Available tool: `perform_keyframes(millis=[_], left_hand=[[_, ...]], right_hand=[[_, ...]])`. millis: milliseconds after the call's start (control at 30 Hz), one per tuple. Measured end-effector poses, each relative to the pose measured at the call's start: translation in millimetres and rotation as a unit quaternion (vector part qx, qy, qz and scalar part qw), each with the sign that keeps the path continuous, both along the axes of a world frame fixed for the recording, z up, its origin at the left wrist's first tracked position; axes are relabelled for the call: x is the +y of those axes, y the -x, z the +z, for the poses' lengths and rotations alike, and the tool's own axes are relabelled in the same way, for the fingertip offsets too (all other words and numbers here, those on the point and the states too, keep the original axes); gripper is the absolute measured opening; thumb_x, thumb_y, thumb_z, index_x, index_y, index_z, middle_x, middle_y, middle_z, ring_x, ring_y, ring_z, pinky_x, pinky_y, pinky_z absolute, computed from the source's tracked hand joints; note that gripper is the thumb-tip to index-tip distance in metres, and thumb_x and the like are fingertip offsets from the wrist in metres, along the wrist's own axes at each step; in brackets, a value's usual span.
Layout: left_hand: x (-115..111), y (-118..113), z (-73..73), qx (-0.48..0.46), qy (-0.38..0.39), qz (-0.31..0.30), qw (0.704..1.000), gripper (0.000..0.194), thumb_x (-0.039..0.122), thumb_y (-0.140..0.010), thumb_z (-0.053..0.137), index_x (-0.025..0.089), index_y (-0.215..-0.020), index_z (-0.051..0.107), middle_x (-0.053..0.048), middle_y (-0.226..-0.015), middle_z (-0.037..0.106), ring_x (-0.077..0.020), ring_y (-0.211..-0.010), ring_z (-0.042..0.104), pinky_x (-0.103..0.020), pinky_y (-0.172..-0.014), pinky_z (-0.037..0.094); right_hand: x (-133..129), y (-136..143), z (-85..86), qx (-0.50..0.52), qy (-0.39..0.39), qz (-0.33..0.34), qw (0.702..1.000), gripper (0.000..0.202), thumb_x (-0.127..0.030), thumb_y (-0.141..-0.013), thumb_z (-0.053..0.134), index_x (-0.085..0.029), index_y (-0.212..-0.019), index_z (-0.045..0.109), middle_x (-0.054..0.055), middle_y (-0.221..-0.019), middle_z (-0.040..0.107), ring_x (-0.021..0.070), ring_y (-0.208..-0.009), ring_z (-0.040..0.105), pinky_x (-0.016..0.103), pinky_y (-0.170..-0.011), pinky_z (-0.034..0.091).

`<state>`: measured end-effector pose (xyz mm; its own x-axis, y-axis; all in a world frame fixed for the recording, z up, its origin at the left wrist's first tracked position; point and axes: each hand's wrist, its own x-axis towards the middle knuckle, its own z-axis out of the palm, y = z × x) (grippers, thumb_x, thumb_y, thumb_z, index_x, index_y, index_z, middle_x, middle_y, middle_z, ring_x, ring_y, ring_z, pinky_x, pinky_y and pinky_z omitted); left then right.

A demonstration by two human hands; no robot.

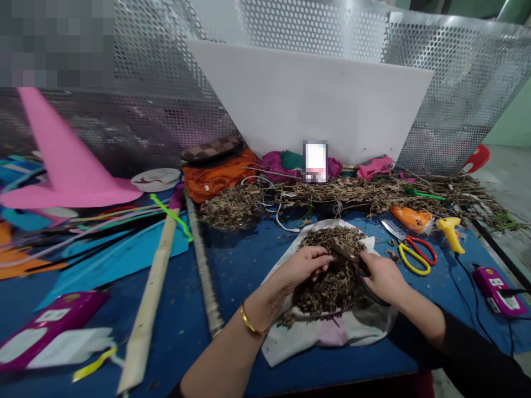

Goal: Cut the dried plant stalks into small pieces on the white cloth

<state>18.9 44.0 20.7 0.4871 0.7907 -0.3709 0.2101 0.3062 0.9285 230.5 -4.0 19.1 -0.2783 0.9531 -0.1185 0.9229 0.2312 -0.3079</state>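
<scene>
A mound of dried, crumbled leaves (pixel 327 290) lies on a white cloth (pixel 290 345) in front of me. Over the mound, my left hand (pixel 311 264) is closed, its fingertips pinched together near the blades of dark scissors; what they hold is too small to name. My right hand (pixel 384 276) grips the dark-handled scissors (pixel 342 252), whose blades point left toward my left fingertips. A gold bangle is around my left wrist.
Red-and-yellow-handled scissors (pixel 415 254), a yellow glue gun (pixel 450 232) and a purple power strip (pixel 498 290) lie right. Dried stems (pixel 373 190) and a lit phone (pixel 316 160) are behind. Left are wooden sticks (pixel 151 293) and a pink cone hat (pixel 68 160).
</scene>
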Motion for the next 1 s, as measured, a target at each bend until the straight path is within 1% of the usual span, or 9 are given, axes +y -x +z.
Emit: perform_keyframes(millis=[100,200,300,433,567,667,800,900,1000], left_hand=[[1,2,2.5,-0.057,0.008,0.039,0.998,0.025,0.034,-0.066,0.063,0.013,-0.079,0.059,0.005,-0.058,0.05,-0.0042,-0.046,0.039,-0.018,-0.046,0.036],[0,3,3.0,-0.071,0.003,0.075,0.995,0.027,0.031,-0.066,0.064,0.013,-0.085,0.06,0.003,-0.059,0.054,-0.0048,-0.047,0.042,-0.019,-0.049,0.039],[0,1,1.6,-0.069,0.003,0.067,0.995,0.029,0.032,-0.066,0.065,0.012,-0.086,0.06,0.002,-0.059,0.057,-0.006,-0.047,0.045,-0.021,-0.05,0.042],[-1,-1,0.4,-0.071,0.01,0.045,0.996,0.025,0.034,-0.067,0.066,0.013,-0.075,0.055,0.001,-0.059,0.06,-0.0059,-0.046,0.047,-0.02,-0.05,0.042],[-1,-1,1.8,-0.072,0.017,0.036,0.997,0.029,0.035,-0.064,0.069,0.013,-0.08,0.057,-0.002,-0.066,0.064,-0.0069,-0.049,0.051,-0.02,-0.051,0.043],[0,1,1.9,-0.059,0.022,0.028,0.998,0.033,0.04,-0.066,0.068,0.012,-0.082,0.06,-0.004,-0.071,0.066,-0.0092,-0.054,0.056,-0.022,-0.055,0.045],[1,2,-0.2,-0.004,0.015,0.017,1.0,0.034,0.044,-0.067,0.065,0.012,-0.078,0.062,-0.001,-0.061,0.062,-0.0083,-0.048,0.052,-0.02,-0.048,0.039],[0,1,0.3,0.009,-0.003,0.013,1.0,0.031,0.042,-0.067,0.064,0.012,-0.072,0.061,0.002,-0.052,0.054,-0.0053,-0.04,0.043,-0.018,-0.042,0.03],[-2,-2,3.5,0.014,-0.019,0.002,1.0,0.03,0.041,-0.068,0.062,0.012,-0.07,0.06,0.003,-0.049,0.051,-0.0047,-0.04,0.039,-0.018,-0.04,0.026]], right_hand=[[0,1,1.4,0.006,-0.014,-0.017,1.0,0.031,-0.029,-0.078,0.049,-0.021,-0.109,0.048,0.005,-0.098,0.06,0.0174,-0.082,0.057,0.023,-0.063,0.031],[-2,3,4.0,0.004,-0.018,-0.012,1.0,0.033,-0.032,-0.079,0.047,-0.022,-0.111,0.047,0.005,-0.101,0.059,0.0175,-0.081,0.057,0.023,-0.063,0.031],[-3,5,6.5,-0.003,-0.014,-0.002,1.0,0.035,-0.032,-0.079,0.047,-0.022,-0.113,0.047,0.005,-0.1,0.058,0.0173,-0.081,0.056,0.024,-0.063,0.031],[-3,4,8.6,-0.008,-0.012,0.009,1.0,0.034,-0.032,-0.08,0.046,-0.022,-0.113,0.047,0.005,-0.099,0.057,0.0165,-0.079,0.055,0.023,-0.062,0.031],[-3,3,10.3,-0.002,-0.009,0.021,1.0,0.022,-0.031,-0.082,0.044,-0.021,-0.101,0.05,0.003,-0.09,0.059,0.0148,-0.075,0.054,0.022,-0.06,0.029],[-3,2,10.9,0.011,-0.006,0.023,1.0,0.016,-0.03,-0.082,0.046,-0.021,-0.094,0.05,0.002,-0.084,0.058,0.0133,-0.072,0.053,0.021,-0.059,0.028],[-4,2,10.7,0.005,-0.011,0.019,1.0,0.019,-0.03,-0.08,0.048,-0.022,-0.097,0.049,0.001,-0.086,0.058,0.0136,-0.073,0.053,0.021,-0.058,0.028],[-4,2,10.5,-0.012,-0.011,0.021,1.0,0.027,-0.033,-0.08,0.049,-0.022,-0.105,0.047,0.003,-0.093,0.058,0.0149,-0.076,0.054,0.022,-0.06,0.029],[-3,3,10.4,-0.026,-0.006,0.027,0.999,0.03,-0.033,-0.08,0.048,-0.022,-0.108,0.046,0.004,-0.097,0.057,0.016,-0.079,0.055,0.023,-0.063,0.03]])
